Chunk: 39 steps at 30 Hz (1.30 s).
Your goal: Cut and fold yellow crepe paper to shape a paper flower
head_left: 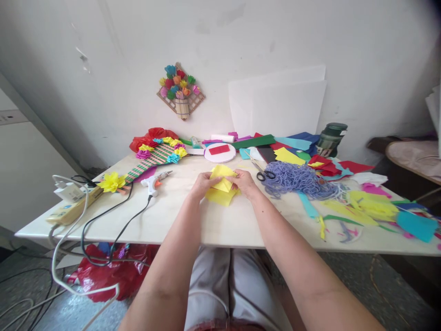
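From the head view, both your forearms reach straight out over the table (193, 230) edge and meet near its middle; your left hand (202, 183) lies palm down, fingers curled, pinching the left side of the yellow paper (222, 188); your right hand (245, 181) mirrors it, fingers closed on the paper's right side, knuckles up; the paper sits on the table between the two hands, its top flap raised and folded over a flat lower layer, so two layers show; one glue gun (155, 180) lies just left of your left hand, its black cord trailing off the front edge; one pair of scissors (264, 174) rests just right of your right hand, touching one heap of purple yarn (298, 180); one round white plate (219, 152) with a single red slip stands behind the paper; one dark jar (331, 139) stands at the far right by the wall; loose coloured sheets are too many to count
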### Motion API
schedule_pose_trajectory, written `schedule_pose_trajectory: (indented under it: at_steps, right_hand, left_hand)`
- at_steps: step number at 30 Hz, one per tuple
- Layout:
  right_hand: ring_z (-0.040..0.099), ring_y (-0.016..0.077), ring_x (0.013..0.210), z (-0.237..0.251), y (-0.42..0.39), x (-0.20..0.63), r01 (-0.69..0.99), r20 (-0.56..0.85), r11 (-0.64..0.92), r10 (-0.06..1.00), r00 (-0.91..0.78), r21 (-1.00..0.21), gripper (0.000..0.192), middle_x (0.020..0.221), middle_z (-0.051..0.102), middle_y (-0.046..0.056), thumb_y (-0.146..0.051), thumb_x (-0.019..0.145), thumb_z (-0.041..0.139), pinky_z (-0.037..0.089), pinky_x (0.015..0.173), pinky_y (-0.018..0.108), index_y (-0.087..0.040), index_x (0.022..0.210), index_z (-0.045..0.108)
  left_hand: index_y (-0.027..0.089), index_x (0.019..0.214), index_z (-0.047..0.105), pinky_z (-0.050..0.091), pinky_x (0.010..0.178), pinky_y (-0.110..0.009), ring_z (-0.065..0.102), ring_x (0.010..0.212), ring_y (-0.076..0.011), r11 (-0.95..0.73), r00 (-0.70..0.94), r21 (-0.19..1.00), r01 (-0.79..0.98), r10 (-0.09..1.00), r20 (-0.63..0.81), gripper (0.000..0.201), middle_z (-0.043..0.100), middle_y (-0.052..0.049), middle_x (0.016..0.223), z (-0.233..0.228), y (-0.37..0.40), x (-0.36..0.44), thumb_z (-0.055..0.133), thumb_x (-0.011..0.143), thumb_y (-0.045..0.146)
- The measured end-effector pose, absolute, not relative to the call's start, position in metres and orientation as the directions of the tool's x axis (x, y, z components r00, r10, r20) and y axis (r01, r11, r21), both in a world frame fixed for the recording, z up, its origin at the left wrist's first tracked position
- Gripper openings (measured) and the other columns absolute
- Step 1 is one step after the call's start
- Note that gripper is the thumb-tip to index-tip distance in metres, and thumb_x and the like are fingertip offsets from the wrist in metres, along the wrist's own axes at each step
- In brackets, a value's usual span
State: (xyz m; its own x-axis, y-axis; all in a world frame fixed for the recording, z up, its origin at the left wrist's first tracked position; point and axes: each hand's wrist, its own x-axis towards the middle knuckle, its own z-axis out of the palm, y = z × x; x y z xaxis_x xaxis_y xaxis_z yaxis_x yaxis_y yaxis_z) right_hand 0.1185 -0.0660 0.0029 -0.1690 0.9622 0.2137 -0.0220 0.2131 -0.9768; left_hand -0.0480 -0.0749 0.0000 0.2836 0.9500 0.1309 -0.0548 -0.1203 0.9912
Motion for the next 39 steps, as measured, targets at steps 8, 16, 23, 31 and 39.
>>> schedule_pose_trajectory:
  at_steps: [8, 16, 23, 31, 39]
  right_hand:
    - [0.051, 0.0103, 0.045, 0.0044, -0.0683, 0.1211, -0.026, 0.269, 0.268, 0.948, -0.172, -0.963, 0.031, 0.058, 0.055, -0.002, -0.037, 0.063, 0.058, 0.031, 0.036, 0.019, -0.017, 0.087, 0.055]
    - [0.050, 0.0203, 0.098, 0.0028, -0.0629, 0.1259, 0.261, 0.623, 0.623, 0.776, -0.095, -0.737, 0.049, 0.126, 0.040, 0.007, -0.008, 0.057, 0.044, 0.047, 0.069, 0.032, -0.022, 0.103, 0.055]
    - [0.026, 0.0225, 0.125, 0.0030, -0.0664, 0.1241, 0.435, 0.726, 0.796, 0.582, -0.365, -0.420, 0.059, 0.139, 0.024, -0.004, 0.003, 0.054, 0.040, 0.024, 0.103, 0.041, -0.026, 0.101, 0.062]
    - [0.017, 0.0229, 0.128, -0.0004, -0.0656, 0.1208, 0.483, 0.696, 0.820, 0.540, -0.474, -0.307, 0.051, 0.139, 0.022, -0.013, -0.001, 0.059, 0.048, 0.018, 0.104, 0.044, -0.034, 0.094, 0.066]
    - [0.019, 0.0223, 0.128, -0.0041, -0.0607, 0.1191, 0.451, 0.707, 0.827, 0.537, -0.460, -0.335, 0.041, 0.137, 0.029, -0.010, -0.005, 0.060, 0.055, 0.020, 0.105, 0.044, -0.033, 0.086, 0.068]
  left_hand:
    - [0.009, 0.088, 0.064, 0.046, 0.055, -0.028, 0.062, 0.065, -0.0220, -0.107, 0.216, 0.985, -0.137, 0.967, 0.136, 0.049, 0.066, -0.008, 0.070, -0.0003, -0.0734, -0.0477, 0.070, 0.054, 0.043]
    - [0.008, 0.088, 0.063, 0.048, 0.059, -0.030, 0.062, 0.066, -0.0221, -0.015, 0.197, 0.972, -0.235, 0.978, 0.063, 0.050, 0.066, -0.010, 0.074, 0.0021, -0.0730, -0.0513, 0.073, 0.051, 0.040]
    - [0.008, 0.093, 0.061, 0.047, 0.061, -0.030, 0.063, 0.069, -0.0212, -0.030, 0.235, 0.946, -0.323, 0.966, 0.111, 0.047, 0.066, -0.010, 0.077, 0.0024, -0.0731, -0.0519, 0.072, 0.055, 0.033]
    - [0.010, 0.094, 0.061, 0.046, 0.057, -0.026, 0.062, 0.066, -0.0195, -0.006, 0.269, 0.949, -0.314, 0.958, 0.095, 0.045, 0.065, -0.007, 0.068, 0.0012, -0.0727, -0.0514, 0.070, 0.057, 0.034]
    - [0.011, 0.093, 0.061, 0.044, 0.057, -0.026, 0.062, 0.065, -0.0194, 0.000, 0.312, 0.961, -0.277, 0.946, 0.090, 0.047, 0.065, -0.006, 0.069, 0.0040, -0.0770, -0.0515, 0.071, 0.056, 0.038]
